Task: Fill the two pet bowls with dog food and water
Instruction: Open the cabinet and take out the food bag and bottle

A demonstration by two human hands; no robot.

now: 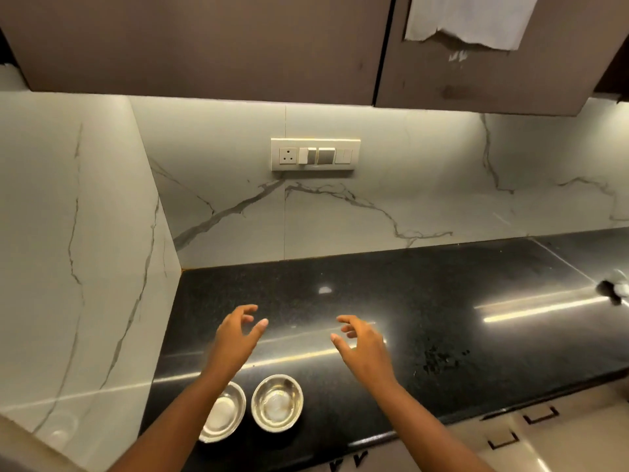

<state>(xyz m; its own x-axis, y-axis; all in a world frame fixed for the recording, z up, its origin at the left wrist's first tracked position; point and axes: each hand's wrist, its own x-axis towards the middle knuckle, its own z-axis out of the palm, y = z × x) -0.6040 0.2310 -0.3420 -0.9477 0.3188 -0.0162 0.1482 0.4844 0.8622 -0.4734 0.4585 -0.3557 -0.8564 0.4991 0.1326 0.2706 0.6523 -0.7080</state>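
Both hands, left [235,338] and right [362,345], hover released; left forearm overlaps 1 of 2 bowls [277,401].

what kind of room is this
Most likely a home kitchen. A polished black stone counter runs along a marble-look tiled wall with a switch and socket panel, brown wall cupboards hang above, and two steel bowls sit near the counter's front edge.
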